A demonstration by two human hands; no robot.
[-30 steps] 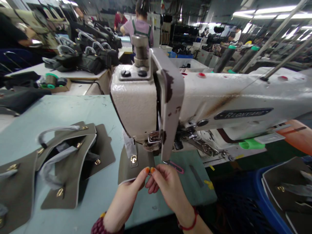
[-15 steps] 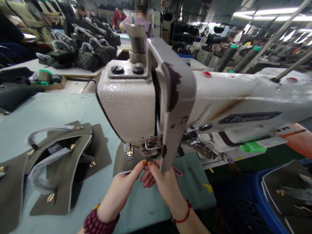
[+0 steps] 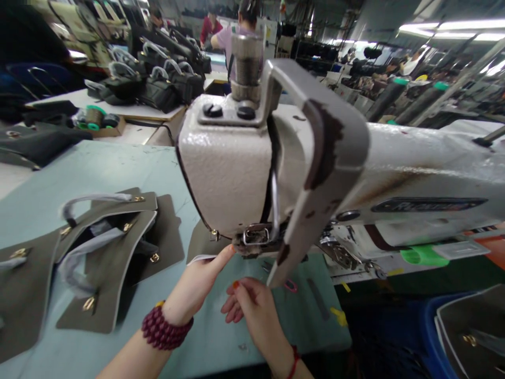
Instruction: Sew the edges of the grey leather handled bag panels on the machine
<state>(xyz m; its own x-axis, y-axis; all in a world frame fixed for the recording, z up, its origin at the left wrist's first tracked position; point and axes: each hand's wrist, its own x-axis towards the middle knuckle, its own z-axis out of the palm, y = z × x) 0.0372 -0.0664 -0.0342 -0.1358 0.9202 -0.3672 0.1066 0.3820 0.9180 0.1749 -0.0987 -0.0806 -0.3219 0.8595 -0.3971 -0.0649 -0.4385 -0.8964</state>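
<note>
My left hand (image 3: 205, 280) is at the edge of an olive-grey bag panel (image 3: 199, 243) under the head of a white sewing machine (image 3: 229, 173). Its thumb points at the presser foot area, and the other fingers are mostly hidden by the hand and panel. A small gold fitting (image 3: 214, 235) shows on that panel, close to the machine head. Nearer to me, my right hand (image 3: 252, 302) hovers over the table with loosely bent fingers apart, holding nothing I can see. The needle is hidden behind the machine's parts.
An olive-grey bag (image 3: 106, 252) with wrapped handles lies left on the pale green table (image 3: 158, 352). The machine's metal bracket (image 3: 327, 158) juts out in front. A pink-handled tool (image 3: 291, 285) lies behind my right hand. At right stands a blue bin (image 3: 428, 321) with panels.
My right hand has drawn away from the left thumb, back toward me. Less of the panel and its gold fitting shows beside the machine head. The whole view has shifted, with the machine farther right.
</note>
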